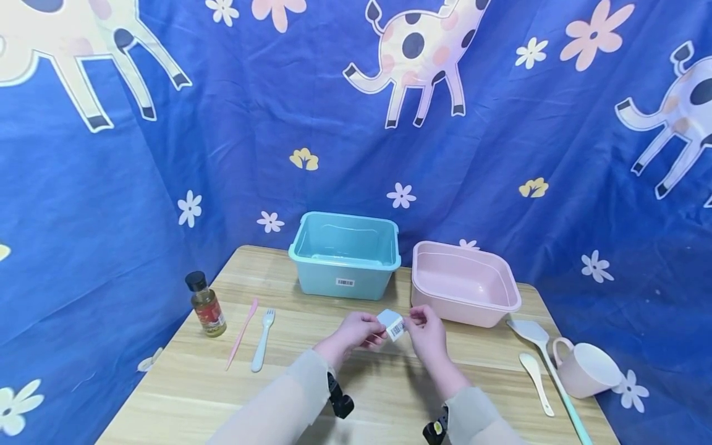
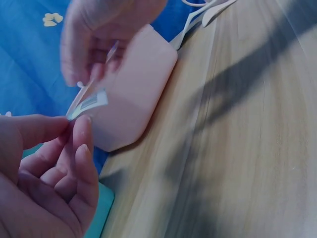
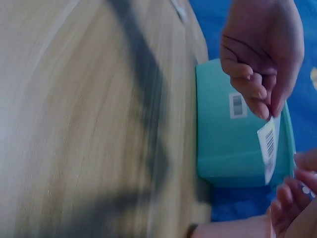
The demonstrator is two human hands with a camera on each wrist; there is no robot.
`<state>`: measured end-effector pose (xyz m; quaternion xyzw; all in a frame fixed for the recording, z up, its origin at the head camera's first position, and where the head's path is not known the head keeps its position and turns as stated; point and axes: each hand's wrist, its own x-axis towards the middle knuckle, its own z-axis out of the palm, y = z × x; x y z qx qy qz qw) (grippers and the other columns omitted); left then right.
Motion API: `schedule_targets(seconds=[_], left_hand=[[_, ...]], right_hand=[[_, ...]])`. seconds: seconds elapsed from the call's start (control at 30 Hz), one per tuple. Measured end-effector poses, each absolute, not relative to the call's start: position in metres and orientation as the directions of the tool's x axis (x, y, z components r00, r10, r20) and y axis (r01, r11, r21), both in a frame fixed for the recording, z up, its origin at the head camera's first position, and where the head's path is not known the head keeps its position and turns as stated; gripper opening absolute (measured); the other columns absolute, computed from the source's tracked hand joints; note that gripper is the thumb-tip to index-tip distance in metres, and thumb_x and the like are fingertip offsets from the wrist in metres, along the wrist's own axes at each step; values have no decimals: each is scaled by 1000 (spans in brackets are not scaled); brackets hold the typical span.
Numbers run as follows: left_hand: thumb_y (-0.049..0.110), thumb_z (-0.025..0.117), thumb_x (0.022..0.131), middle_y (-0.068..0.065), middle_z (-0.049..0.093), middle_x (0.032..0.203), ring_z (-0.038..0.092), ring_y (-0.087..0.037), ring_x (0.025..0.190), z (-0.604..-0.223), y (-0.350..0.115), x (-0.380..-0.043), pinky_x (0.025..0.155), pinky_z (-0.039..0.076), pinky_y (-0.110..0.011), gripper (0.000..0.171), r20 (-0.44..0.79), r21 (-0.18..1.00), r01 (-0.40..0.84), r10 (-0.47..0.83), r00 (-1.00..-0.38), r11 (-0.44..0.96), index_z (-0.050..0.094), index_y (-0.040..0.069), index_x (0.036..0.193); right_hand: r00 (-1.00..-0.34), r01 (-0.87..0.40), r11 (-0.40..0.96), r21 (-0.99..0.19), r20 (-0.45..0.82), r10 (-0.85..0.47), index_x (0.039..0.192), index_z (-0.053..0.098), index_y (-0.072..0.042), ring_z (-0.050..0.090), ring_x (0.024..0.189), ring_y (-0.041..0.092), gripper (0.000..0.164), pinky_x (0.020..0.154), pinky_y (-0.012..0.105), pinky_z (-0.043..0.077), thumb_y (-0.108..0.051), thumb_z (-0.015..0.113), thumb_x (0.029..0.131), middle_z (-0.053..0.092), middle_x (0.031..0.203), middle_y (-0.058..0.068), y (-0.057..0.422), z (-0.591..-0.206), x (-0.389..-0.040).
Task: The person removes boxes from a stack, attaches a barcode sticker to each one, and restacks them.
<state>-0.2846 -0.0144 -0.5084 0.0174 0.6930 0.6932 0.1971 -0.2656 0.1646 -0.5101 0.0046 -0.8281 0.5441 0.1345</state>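
Observation:
In the head view my left hand pinches the edge of a small white barcode tag between thumb and forefinger. The tag has a pale upper face and a bent side with black bars; in the right wrist view the tag hangs from those fingertips. My right hand is just right of it, fingers curled and fingertips close to its edge. Motion blurs the right hand in the left wrist view, and I cannot tell whether its fingers hold anything. Both hands are over the wooden table.
Behind the hands stand a teal basin and a pink basin. On the left are a bottle, a pink stick-like utensil and a pale blue fork. A white spoon, a spatula and a mug are at right.

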Motion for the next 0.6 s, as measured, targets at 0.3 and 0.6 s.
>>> schedule_targets(seconds=[0.3, 0.6], left_hand=[[6, 66, 90, -17, 72, 89, 66, -14, 66, -501, -15, -284, 63, 53, -30, 14, -197, 980, -200, 244, -950, 12, 66, -7, 97], [5, 68, 89, -9, 72, 83, 66, -13, 66, -503, -13, -283, 60, 51, -26, 14, -162, 986, -169, 252, -954, -7, 68, -6, 97]], right_hand=[[-873, -391, 658, -644, 486, -43, 99, 75, -4, 58, 92, 21, 20, 79, 41, 49, -3, 80, 80, 67, 94, 3, 148, -507, -249], [-881, -377, 604, -702, 473, -1, 97, 76, -4, 60, 89, 24, 15, 72, 36, 51, -4, 78, 82, 69, 91, 4, 142, -514, -250]])
